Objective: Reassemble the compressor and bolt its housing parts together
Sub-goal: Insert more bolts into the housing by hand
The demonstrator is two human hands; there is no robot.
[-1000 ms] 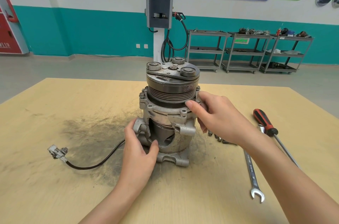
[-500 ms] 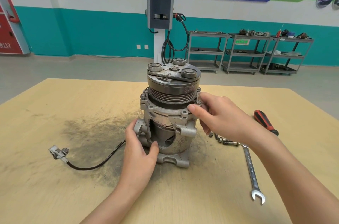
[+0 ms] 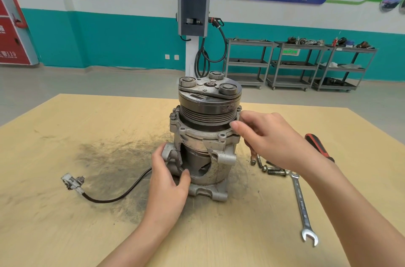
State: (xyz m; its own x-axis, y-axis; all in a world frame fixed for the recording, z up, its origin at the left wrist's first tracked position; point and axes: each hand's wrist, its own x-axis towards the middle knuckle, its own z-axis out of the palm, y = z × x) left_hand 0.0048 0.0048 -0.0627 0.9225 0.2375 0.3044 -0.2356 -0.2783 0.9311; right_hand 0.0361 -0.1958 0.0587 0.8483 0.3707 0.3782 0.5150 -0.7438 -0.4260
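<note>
A grey metal compressor stands upright on the wooden table, its grooved pulley and clutch plate on top. The housing has a cut-away window showing the inside. My left hand grips the lower left of the housing, thumb at the window's edge. My right hand is at the upper housing flange on the right, fingers curled against the rim under the pulley; what the fingertips pinch is hidden. A bolt head sits on the flange's left side.
Several loose bolts lie right of the compressor. A spanner and a red-and-black screwdriver lie further right. The compressor's black cable ends in a connector at the left. Dark grime marks the table.
My right hand has risen slightly from the flange's front edge to its right rim under the pulley. My left hand and the compressor have stayed put.
</note>
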